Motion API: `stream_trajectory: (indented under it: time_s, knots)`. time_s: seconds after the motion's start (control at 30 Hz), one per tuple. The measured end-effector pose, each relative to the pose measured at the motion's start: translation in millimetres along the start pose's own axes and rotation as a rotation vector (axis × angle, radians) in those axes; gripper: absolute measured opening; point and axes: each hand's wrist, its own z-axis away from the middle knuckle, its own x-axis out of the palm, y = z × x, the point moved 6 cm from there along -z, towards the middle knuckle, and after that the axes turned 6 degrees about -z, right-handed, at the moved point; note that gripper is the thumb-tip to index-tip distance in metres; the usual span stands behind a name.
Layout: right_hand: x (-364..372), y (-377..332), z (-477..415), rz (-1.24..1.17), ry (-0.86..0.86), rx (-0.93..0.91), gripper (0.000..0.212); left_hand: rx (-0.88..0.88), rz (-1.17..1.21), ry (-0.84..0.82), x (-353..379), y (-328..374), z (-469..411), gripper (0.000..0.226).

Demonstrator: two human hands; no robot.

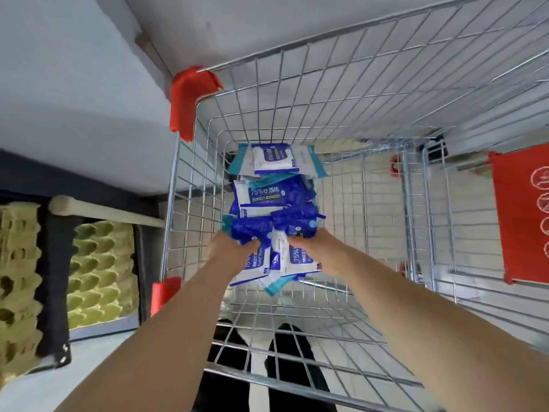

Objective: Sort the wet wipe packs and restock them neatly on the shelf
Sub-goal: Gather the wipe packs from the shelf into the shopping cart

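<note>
Pale floor shows through a wire cart [326, 93]. Inside it, the left hand [228, 251] and right hand [309, 243] both grip packs [264, 194] at the near end of a blue-and-white heap in the cart's bottom, their fingertips hidden under the packs. Egg trays [101, 269] sit left of the cart.

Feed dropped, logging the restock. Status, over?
Left hand and right hand down in cart, at the wet wipe packs. Fingers hidden, grip unclear. Packs heaped, unsorted. Wire walls close around both arms.
</note>
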Motion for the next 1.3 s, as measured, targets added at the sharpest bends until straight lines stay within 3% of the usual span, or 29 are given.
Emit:
stream_trajectory:
  time_s: [0.07,0.1,0.2,0.27,0.4,0.53,0.77,0.93,1.07,1.3]
  knots:
    - [-4.0,-11.4,19.3,0.088,0.05,0.002,0.073,-0.023,-0.031,0.008,-4.2,5.4,8.3,0.039]
    - [-5.8,-21.9,33.0,0.127,0.062,-0.021,0.067,-0.042,-0.066,0.018,-8.3,8.1,14.3,0.04]
    - [-9.3,-61.1,85.5,0.288,0.111,-0.156,0.023,-0.007,-0.261,0.113,-30.8,26.0,44.2,0.038]
    - [-9.8,-86.1,123.3,0.345,0.148,-0.28,0.007,0.098,-0.351,0.169,-48.0,43.2,72.4,0.034]
    - [1.7,-140.9,204.0,0.606,0.175,-0.592,0.032,0.316,-0.539,0.241,-85.0,80.8,145.9,0.035]
    - [22.0,-188.2,291.0,0.746,0.213,-0.831,0.038,0.459,-0.687,0.393,-136.5,106.1,227.6,0.034]
    - [95.5,-260.0,448.6,0.91,0.237,-1.249,0.041,0.675,-0.548,0.798,-261.8,102.2,369.5,0.034]
    - [165.7,-290.2,546.4,0.913,0.26,-1.488,0.04,0.675,-0.491,1.056,-352.3,55.9,452.9,0.032]
    - [242.2,-297.5,614.2,0.903,0.184,-1.617,0.048,0.683,-0.433,1.211,-420.6,-0.8,507.8,0.034]
    - [399.8,-284.1,709.8,0.812,0.083,-1.733,0.047,0.631,-0.394,1.384,-540.9,-122.8,567.7,0.028]
